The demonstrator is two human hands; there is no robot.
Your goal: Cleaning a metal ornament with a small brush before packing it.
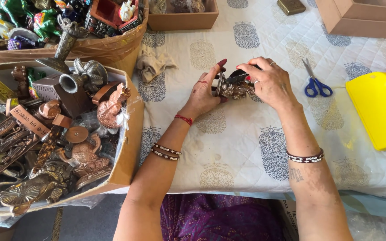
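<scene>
A: While the left hand (205, 91) steadies the small metal figurine (234, 89) over the quilted cloth (246, 147), the right hand (269, 80) pinches a dark tool, maybe a brush, against it.
B: Step?
A: Probably cleaning. Next calls for firm grip, both hands closed on it. Scissors (317, 84) lie nearby.

Both hands — left hand (206, 91), right hand (266, 80) — hold a small metal figurine (234, 88) over the quilted cloth (237, 147).
</scene>
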